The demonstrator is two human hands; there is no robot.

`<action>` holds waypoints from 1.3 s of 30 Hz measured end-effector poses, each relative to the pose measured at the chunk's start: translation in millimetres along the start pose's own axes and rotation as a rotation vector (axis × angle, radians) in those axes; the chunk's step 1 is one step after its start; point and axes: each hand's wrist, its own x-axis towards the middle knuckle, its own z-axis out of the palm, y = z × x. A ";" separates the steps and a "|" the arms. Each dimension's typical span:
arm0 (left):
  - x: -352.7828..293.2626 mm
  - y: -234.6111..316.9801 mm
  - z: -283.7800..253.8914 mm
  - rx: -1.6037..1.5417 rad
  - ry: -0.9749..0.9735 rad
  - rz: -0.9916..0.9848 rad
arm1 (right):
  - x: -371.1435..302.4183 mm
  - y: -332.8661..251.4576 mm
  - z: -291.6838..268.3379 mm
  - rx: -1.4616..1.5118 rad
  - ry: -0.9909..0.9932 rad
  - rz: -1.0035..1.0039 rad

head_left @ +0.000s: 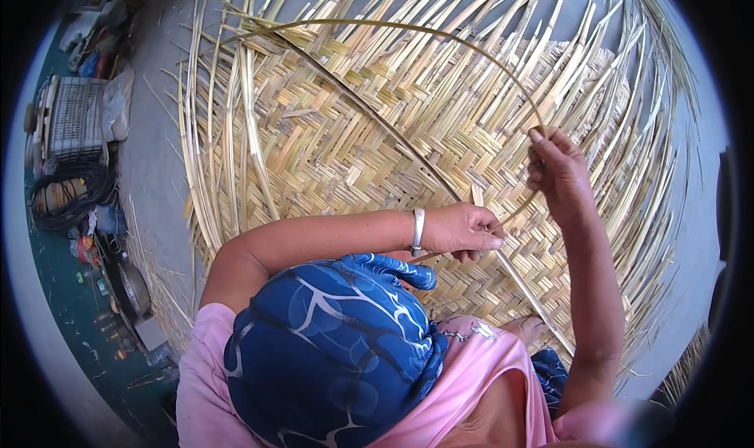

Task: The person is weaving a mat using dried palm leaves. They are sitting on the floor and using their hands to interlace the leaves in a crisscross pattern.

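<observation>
Above woven mat, left hand and right hand pinching long curved strip, apparently readying it for weaving; next move probably needing steady guidance.

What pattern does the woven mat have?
The woven mat has a straw-yellow zigzag weave, clearest in the head view.

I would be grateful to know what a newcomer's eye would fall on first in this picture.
Probably the large woven mat filling the middle, its loose ends fanning out along the top and right. Next comes the thin bent strip arching above it, held in the raised right hand and, lower down, in the left hand. The white-veined blue cloth at lower centre also stands out.
</observation>
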 end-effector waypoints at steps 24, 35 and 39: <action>-5.2 98.1 -7.9 0.623 -0.196 -0.323 | -521.2 89.6 -630.4 0.232 1.767 -0.322; 31.7 117.2 9.2 1.024 0.028 -0.123 | -235.4 140.6 -329.8 -1.414 0.956 0.060; 37.8 123.4 27.3 1.008 -0.052 -0.148 | -200.2 112.0 -270.6 -1.412 0.382 -0.180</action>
